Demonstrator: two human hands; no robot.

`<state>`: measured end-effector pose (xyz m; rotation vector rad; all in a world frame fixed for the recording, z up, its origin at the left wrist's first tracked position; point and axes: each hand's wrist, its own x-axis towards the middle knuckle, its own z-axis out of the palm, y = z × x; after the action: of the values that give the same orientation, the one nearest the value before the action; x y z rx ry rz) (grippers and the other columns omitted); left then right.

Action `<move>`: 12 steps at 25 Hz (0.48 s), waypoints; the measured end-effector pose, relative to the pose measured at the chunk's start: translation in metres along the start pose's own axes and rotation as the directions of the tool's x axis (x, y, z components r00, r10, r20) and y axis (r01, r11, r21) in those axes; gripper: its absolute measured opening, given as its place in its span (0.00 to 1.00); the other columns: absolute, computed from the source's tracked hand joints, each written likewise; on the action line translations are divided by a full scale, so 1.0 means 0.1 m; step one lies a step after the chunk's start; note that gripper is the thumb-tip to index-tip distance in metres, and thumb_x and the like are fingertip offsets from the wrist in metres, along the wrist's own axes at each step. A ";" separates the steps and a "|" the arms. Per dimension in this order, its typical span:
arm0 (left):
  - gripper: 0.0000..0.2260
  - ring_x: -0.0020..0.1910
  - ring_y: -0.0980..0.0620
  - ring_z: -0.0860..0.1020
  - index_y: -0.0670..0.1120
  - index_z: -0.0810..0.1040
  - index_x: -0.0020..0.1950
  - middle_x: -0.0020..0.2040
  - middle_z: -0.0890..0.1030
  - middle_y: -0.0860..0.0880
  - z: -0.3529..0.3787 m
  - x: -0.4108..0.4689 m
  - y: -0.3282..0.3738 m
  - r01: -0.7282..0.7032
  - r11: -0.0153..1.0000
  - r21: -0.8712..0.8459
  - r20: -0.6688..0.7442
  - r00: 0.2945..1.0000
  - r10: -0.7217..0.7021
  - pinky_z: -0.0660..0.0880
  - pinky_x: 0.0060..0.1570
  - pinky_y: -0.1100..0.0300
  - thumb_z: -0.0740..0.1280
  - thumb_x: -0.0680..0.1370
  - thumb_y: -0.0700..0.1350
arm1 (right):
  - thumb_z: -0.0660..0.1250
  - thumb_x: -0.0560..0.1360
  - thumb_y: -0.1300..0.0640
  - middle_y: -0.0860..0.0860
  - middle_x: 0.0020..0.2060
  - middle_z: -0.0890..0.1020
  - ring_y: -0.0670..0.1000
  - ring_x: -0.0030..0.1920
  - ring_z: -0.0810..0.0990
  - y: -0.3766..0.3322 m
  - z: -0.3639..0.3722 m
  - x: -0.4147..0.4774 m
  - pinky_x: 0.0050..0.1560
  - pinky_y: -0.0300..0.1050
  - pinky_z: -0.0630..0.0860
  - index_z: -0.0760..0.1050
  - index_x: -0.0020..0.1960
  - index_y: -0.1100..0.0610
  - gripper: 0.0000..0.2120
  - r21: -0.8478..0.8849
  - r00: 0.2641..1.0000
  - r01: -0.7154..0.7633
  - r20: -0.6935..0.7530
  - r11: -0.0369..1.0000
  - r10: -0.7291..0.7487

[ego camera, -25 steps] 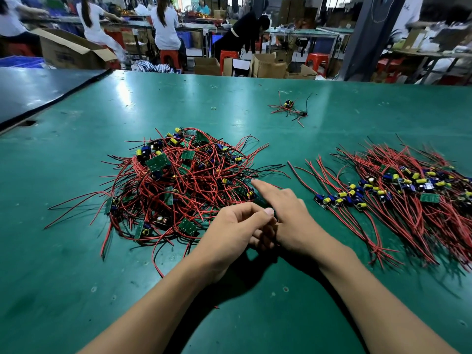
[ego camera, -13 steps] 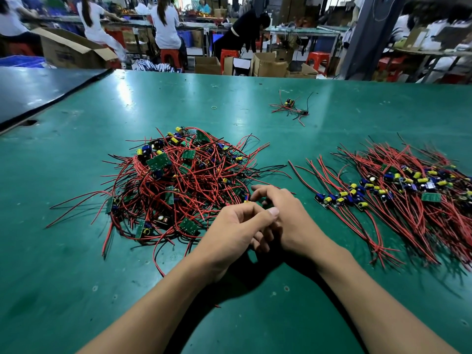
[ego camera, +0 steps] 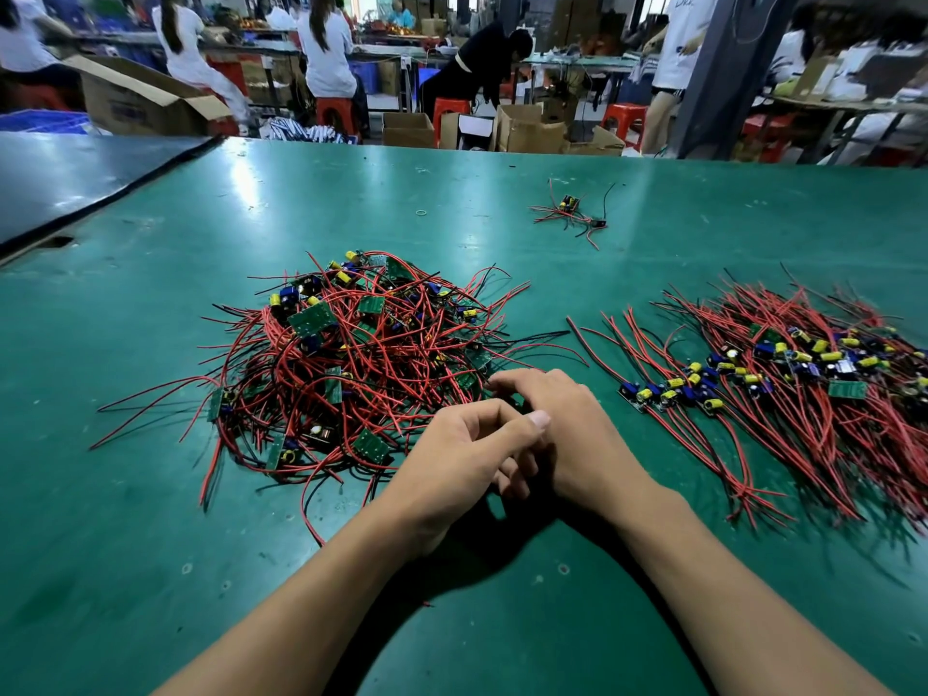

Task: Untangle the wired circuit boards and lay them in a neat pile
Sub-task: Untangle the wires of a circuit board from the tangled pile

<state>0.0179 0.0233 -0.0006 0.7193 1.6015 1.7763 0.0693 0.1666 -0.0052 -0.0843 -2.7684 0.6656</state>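
On the green table [ego camera: 150, 545] the tangled heap of boards with red wires [ego camera: 361, 364] lies left of the middle, and the tidy pile [ego camera: 803, 389], its wires all in one direction, lies to the right, well apart from it. Both hands meet at the near edge of the heap. The right hand [ego camera: 572, 434] bends its fingers down at the heap's near edge. The left hand [ego camera: 462, 464] is curled, its thumb against the right hand. If either hand holds a board, I cannot tell; the fingers hide it. One small loose bundle [ego camera: 570, 213] lies farther back
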 end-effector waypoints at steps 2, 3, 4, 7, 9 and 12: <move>0.11 0.26 0.51 0.74 0.43 0.79 0.37 0.32 0.78 0.45 0.00 0.00 0.00 0.001 1.000 -0.004 -0.005 1.000 -0.001 0.70 0.31 0.59 0.69 0.78 0.45 | 0.66 0.67 0.53 0.48 0.56 0.81 0.55 0.58 0.75 0.05 0.00 -0.01 0.59 0.56 0.72 0.75 0.67 0.52 0.28 0.001 0.999 -0.035 -0.037 0.999 0.035; 0.10 0.26 0.51 0.74 0.42 0.79 0.38 0.32 0.78 0.44 0.00 -0.01 0.00 0.002 1.000 -0.010 -0.009 1.000 -0.002 0.70 0.32 0.58 0.69 0.78 0.45 | 0.65 0.67 0.50 0.49 0.56 0.81 0.54 0.57 0.76 0.07 -0.01 -0.02 0.59 0.55 0.72 0.76 0.66 0.52 0.27 0.029 0.996 -0.067 -0.051 0.997 0.069; 0.10 0.26 0.51 0.74 0.41 0.79 0.38 0.32 0.78 0.44 0.00 -0.01 0.00 0.001 1.000 -0.014 -0.011 1.000 -0.002 0.70 0.32 0.59 0.69 0.78 0.45 | 0.62 0.67 0.46 0.49 0.55 0.81 0.54 0.57 0.76 0.08 -0.04 -0.02 0.59 0.54 0.73 0.76 0.65 0.52 0.28 0.065 0.994 -0.097 -0.052 0.993 0.100; 0.10 0.27 0.50 0.74 0.41 0.79 0.39 0.31 0.78 0.45 0.00 -0.01 0.01 -0.006 1.000 -0.017 -0.011 1.000 0.006 0.70 0.31 0.61 0.69 0.78 0.45 | 0.58 0.65 0.36 0.48 0.51 0.82 0.51 0.54 0.77 0.13 -0.13 -0.04 0.59 0.53 0.74 0.78 0.62 0.51 0.32 0.105 0.991 -0.131 -0.026 0.986 0.134; 0.10 0.27 0.49 0.74 0.40 0.78 0.40 0.31 0.78 0.46 -0.01 -0.01 0.02 -0.008 1.000 -0.022 -0.014 1.000 0.008 0.71 0.30 0.62 0.68 0.78 0.44 | 0.60 0.64 0.32 0.46 0.50 0.80 0.49 0.53 0.76 0.17 -0.18 -0.07 0.58 0.53 0.73 0.78 0.62 0.48 0.33 0.076 0.987 -0.156 -0.018 0.985 0.158; 0.11 0.27 0.49 0.74 0.36 0.78 0.43 0.31 0.78 0.45 0.00 -0.01 0.01 -0.008 1.000 -0.028 -0.017 1.000 0.008 0.71 0.30 0.62 0.68 0.78 0.44 | 0.66 0.64 0.31 0.47 0.53 0.76 0.51 0.58 0.72 0.21 -0.22 -0.07 0.63 0.54 0.69 0.76 0.65 0.46 0.34 -0.002 0.975 -0.220 0.027 0.976 0.220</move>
<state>0.0182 0.0224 -0.0001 0.7001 1.5838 1.8114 0.0818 0.1941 0.0019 -0.3891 -2.8101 0.7265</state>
